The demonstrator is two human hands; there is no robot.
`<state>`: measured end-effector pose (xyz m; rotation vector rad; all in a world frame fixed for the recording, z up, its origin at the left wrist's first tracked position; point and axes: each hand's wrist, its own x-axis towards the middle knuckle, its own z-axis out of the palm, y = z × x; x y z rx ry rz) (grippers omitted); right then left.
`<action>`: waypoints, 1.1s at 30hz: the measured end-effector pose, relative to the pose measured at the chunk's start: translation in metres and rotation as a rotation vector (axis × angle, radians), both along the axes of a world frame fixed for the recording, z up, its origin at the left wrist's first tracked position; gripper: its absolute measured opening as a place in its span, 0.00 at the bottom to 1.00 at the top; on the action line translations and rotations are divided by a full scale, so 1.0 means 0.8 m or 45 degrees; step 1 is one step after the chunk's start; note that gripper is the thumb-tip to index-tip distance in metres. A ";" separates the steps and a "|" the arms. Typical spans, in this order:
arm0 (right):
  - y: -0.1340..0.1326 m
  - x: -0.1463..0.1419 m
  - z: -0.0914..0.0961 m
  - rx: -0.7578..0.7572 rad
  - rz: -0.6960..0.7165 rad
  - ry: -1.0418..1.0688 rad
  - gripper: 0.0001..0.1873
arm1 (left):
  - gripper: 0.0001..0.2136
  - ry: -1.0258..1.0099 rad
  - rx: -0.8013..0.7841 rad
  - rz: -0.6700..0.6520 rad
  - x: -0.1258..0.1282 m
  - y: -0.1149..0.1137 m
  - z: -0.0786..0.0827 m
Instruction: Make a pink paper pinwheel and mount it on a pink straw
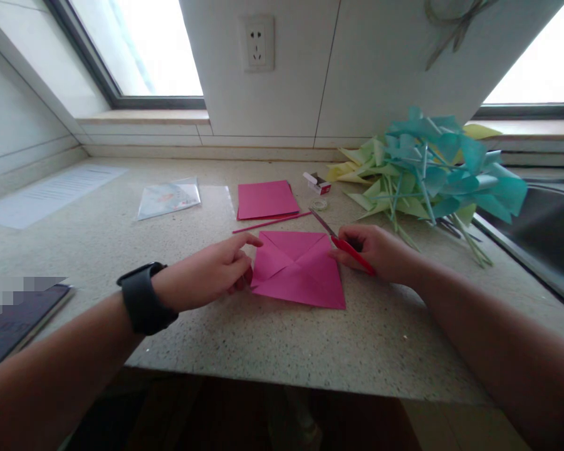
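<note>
A square of pink paper (305, 269) with diagonal crease or cut lines lies on the counter in front of me. My left hand (228, 266) is at its left edge, index finger stretched over the upper left corner and the other fingers loosely curled, not gripping it. On the opposite side, my right hand (371, 250) is closed around red-handled scissors (355, 254). Their blades point up and to the left, beyond the paper's upper right corner, and look closed. My right fingertips touch the paper's right edge.
Behind lie a pink paper stack (267, 199), a pink stick (272, 222), a tape roll (318, 204) and a small box (317, 183). Blue and green paper pinwheels (432, 166) are piled right, beside the sink (540, 232). Left are a clear packet (169, 198), a printed sheet (51, 191) and a dark book (28, 326).
</note>
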<state>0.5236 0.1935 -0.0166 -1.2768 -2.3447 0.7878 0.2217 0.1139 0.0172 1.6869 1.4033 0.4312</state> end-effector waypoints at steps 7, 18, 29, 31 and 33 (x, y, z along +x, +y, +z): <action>-0.002 -0.001 0.004 -0.034 -0.004 0.007 0.22 | 0.11 0.445 1.027 -0.147 0.034 -0.032 0.005; 0.005 0.005 -0.002 -0.083 0.021 0.123 0.23 | 0.36 0.524 0.932 -0.540 0.095 -0.081 -0.045; -0.002 0.003 0.002 -0.102 -0.043 0.122 0.25 | 0.05 0.582 1.206 -0.530 0.082 -0.116 -0.043; -0.003 0.003 0.002 -0.105 -0.056 0.116 0.25 | 0.05 0.563 1.242 -0.527 0.079 -0.122 -0.043; -0.003 0.003 0.003 -0.100 -0.055 0.110 0.26 | 0.10 0.530 1.219 -0.553 0.075 -0.125 -0.043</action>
